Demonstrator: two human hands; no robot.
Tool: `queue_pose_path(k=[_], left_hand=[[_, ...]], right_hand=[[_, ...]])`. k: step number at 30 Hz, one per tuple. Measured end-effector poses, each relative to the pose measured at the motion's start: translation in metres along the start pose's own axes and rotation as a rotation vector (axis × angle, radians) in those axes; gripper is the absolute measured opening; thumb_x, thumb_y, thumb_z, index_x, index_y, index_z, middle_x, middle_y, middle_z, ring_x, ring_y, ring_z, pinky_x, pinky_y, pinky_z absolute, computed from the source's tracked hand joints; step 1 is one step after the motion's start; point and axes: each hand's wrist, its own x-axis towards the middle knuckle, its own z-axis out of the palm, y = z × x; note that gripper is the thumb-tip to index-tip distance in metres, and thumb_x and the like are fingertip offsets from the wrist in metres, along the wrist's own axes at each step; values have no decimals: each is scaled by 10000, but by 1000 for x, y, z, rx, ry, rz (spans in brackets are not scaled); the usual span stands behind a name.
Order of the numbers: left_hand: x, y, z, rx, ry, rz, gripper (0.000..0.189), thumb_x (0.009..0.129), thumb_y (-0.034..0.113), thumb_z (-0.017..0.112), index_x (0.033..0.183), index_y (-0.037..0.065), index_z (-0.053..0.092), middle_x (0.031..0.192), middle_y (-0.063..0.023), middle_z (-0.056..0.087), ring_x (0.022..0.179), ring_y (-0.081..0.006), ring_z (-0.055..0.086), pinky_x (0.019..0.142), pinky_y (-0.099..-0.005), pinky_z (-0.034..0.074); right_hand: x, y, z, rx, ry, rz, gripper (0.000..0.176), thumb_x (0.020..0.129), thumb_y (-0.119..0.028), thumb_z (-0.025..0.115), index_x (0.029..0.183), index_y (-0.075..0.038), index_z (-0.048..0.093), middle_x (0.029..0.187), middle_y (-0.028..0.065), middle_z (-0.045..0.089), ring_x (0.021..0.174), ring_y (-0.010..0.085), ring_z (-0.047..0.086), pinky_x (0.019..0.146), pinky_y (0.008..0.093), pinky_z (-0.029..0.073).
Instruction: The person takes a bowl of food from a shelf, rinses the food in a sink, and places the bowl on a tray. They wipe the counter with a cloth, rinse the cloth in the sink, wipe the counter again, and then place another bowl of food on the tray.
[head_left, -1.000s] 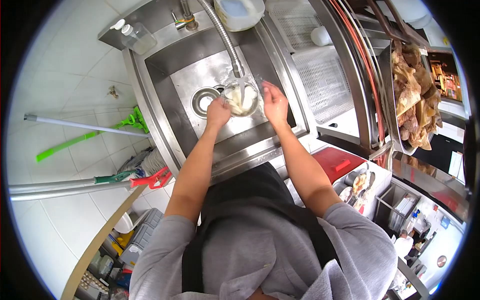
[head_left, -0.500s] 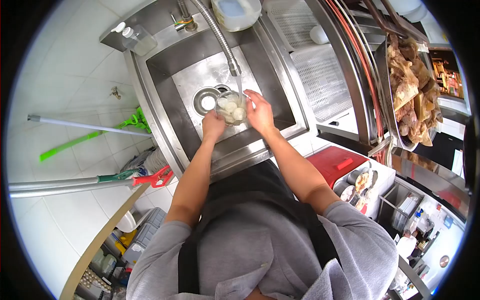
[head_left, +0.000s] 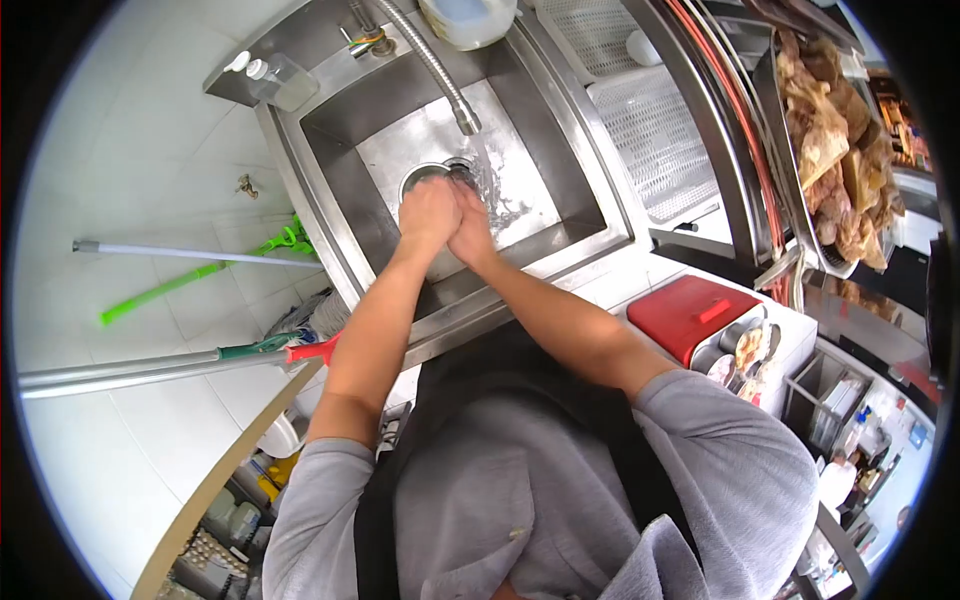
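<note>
In the steel sink (head_left: 350, 215), my left hand (head_left: 430, 208) and my right hand (head_left: 471, 225) are pressed together over the drain strainer (head_left: 408, 180). The fingers of both are closed and point down, mostly out of sight. Whatever lies between or under them is hidden, and the clear bowl of pale round pieces cannot be made out. Just right of my hands, water (head_left: 484, 160) runs from the flexible spout (head_left: 467, 122) and splashes on the sink floor.
A soap bottle (head_left: 285, 84) and a plastic tub (head_left: 470, 25) stand at the sink's back. White perforated baskets (head_left: 655, 140) lie to the right. Beyond them is a tray of meat pieces (head_left: 830, 150). A red lid (head_left: 690, 315) sits lower right; mop handles (head_left: 130, 372) are at left.
My hands have come together and turned down over the drain. The clear bowl of pale round pieces, previously held between them under the water, is out of sight. The view has shifted slightly.
</note>
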Motion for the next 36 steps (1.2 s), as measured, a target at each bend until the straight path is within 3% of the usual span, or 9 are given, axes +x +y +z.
queue_pose_path(k=[4,8,14,17,19,26,29,32,36], left_hand=[[4,12,-34,325,-7,187,286,909,184,516,957,-48,676,953,-270,702,873,-411,711,762,-489,584],[8,21,-57,670,91,288,228,893,154,535,896,-4,699,845,-181,728,795,-344,735,684,-423,603],[5,28,-84,1026,323,480,128,820,146,639,855,60,728,796,-87,738,767,-293,744,640,-374,599],[5,34,-93,1130,295,394,159,818,147,640,898,39,725,802,-104,735,803,-331,741,632,-394,608],[3,38,-102,1234,202,383,349,837,157,609,1098,-69,660,1093,-405,622,895,-524,680,611,-512,601],[-15,51,-135,1266,338,351,279,851,154,602,1005,-69,671,1026,-369,659,852,-491,700,568,-442,605],[-25,60,-152,911,216,306,212,861,146,612,954,-33,680,862,-268,711,831,-347,737,675,-384,613],[-13,26,-139,505,211,224,187,858,130,602,931,-22,681,866,-286,699,848,-383,724,755,-425,594],[32,-64,-10,-274,59,-45,160,888,106,567,810,-10,643,818,-258,690,764,-327,715,715,-437,598]], right_hand=[[14,-48,11,281,173,12,523,881,-216,608,1353,-8,518,1388,199,515,1257,407,479,1067,456,386],[34,-93,13,731,-49,286,496,873,-213,620,1315,-2,540,1355,203,534,1245,402,482,1061,460,389],[54,-154,15,985,37,307,498,880,-217,617,1322,-4,535,1358,202,530,1255,398,476,1068,457,384],[61,-177,18,1048,84,295,498,883,-219,615,1326,-6,533,1360,202,528,1261,396,473,1071,455,381],[64,-189,19,1076,118,281,499,886,-220,613,1329,-7,531,1362,202,527,1264,395,470,1074,454,379],[65,-218,10,1061,277,208,501,894,-225,609,1338,-10,526,1366,202,522,1277,391,463,1082,449,373],[56,-216,-9,873,435,124,501,897,-227,607,1342,-11,523,1368,202,520,1282,389,459,1085,448,370],[55,-159,-10,388,449,21,502,900,-229,605,1346,-13,521,1370,202,518,1288,387,456,1089,446,367],[53,-65,-37,-440,-192,-144,468,907,-281,582,1326,-73,573,1429,200,483,1295,391,466,1094,488,371]])
